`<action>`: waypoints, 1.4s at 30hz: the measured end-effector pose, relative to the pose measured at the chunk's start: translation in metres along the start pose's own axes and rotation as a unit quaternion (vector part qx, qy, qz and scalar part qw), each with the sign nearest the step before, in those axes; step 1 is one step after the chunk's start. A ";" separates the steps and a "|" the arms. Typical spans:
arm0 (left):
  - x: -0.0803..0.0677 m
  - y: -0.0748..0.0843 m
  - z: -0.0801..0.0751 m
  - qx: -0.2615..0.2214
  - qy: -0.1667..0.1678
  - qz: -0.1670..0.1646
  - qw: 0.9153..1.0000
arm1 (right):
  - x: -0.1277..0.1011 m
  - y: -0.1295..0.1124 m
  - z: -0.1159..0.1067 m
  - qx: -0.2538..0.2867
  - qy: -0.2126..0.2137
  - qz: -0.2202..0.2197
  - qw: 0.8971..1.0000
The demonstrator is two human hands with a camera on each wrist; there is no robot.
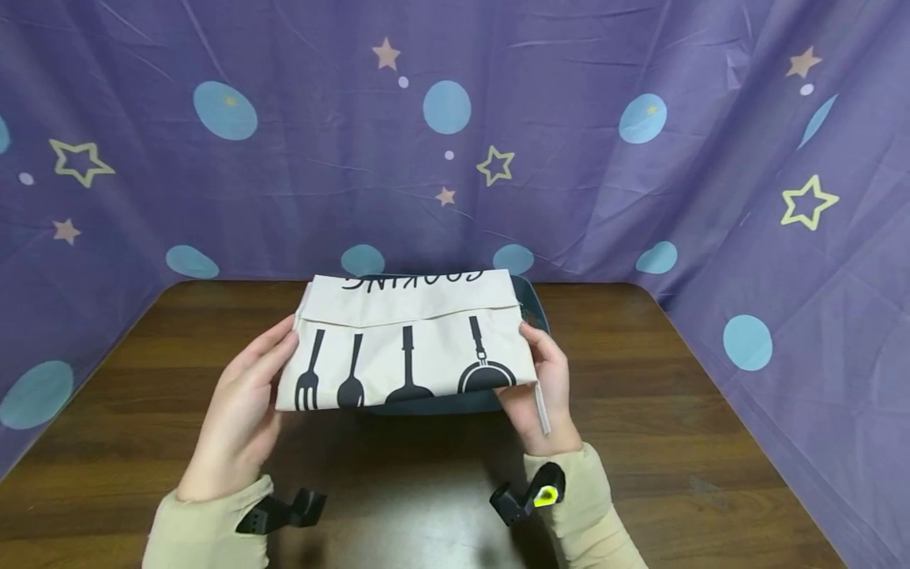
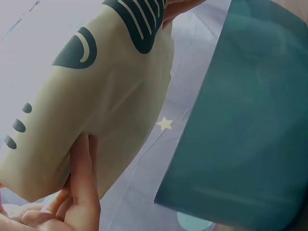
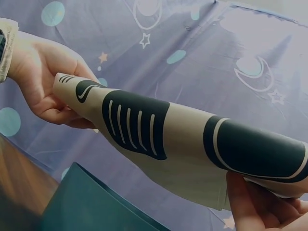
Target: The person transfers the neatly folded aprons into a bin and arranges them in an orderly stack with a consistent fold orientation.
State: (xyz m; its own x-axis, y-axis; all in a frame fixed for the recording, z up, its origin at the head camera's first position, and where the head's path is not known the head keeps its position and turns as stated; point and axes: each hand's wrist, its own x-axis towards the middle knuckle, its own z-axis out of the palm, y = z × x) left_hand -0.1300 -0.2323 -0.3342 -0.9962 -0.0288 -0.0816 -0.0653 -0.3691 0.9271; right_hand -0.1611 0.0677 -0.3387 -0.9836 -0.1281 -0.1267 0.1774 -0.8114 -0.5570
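A folded cream apron [image 1: 412, 348], printed with dark utensils and upside-down COOKING lettering, is held up between both hands. My left hand [image 1: 245, 399] grips its left edge; in the left wrist view the fingers [image 2: 83, 178] tuck under the fold. On the other side, my right hand [image 1: 543, 395] pinches the right edge, thumb on top, while a pale strap [image 1: 543, 408] hangs beside it. Below and behind the apron stands a dark teal bin [image 1: 532, 304], mostly hidden in the head view. Its wall [image 3: 96, 202] shows under the cloth in the right wrist view.
A brown wooden table [image 1: 626, 411] carries the bin. Purple curtain [image 1: 554, 142] with stars and dots surrounds the table's back and sides. Small black cameras [image 1: 284, 512] are strapped at both wrists, over beige sleeves [image 1: 213, 529].
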 end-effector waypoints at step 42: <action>0.031 0.000 0.035 0.098 -0.015 -0.007 0.995 | 0.023 -0.027 -0.013 -0.211 0.040 -0.058 0.975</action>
State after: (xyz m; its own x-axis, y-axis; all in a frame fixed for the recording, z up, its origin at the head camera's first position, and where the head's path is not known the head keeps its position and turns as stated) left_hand -0.1627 -0.2009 -0.3237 -0.9963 0.0047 -0.0863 -0.0857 -0.1815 0.9796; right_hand -0.1877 0.0946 -0.3371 -0.9952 0.0095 -0.0972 0.0789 -0.5091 -0.8571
